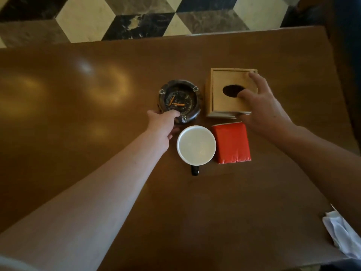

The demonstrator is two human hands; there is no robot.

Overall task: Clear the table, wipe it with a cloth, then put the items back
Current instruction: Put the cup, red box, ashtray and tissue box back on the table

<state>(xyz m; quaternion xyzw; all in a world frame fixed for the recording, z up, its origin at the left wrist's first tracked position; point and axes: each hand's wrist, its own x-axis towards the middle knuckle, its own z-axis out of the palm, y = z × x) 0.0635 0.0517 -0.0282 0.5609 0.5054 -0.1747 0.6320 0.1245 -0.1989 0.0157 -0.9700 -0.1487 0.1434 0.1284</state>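
On the brown wooden table [78,106] stand a dark round ashtray [179,101] with orange butts inside, a square wooden tissue box [230,90], a red packet [231,142] and a white cup [196,145] with a black handle. My left hand [163,127] grips the ashtray's near rim, thumb over the edge. My right hand [261,103] lies spread over the tissue box, thumb at its oval opening, fingers on its right side. A white cloth [340,233] lies at the table's near right edge.
The table's far edge borders a floor of black, cream and grey marble tiles [136,18]. A dark piece of furniture [345,45] stands past the table's right side. The four items sit close together right of the table's middle.
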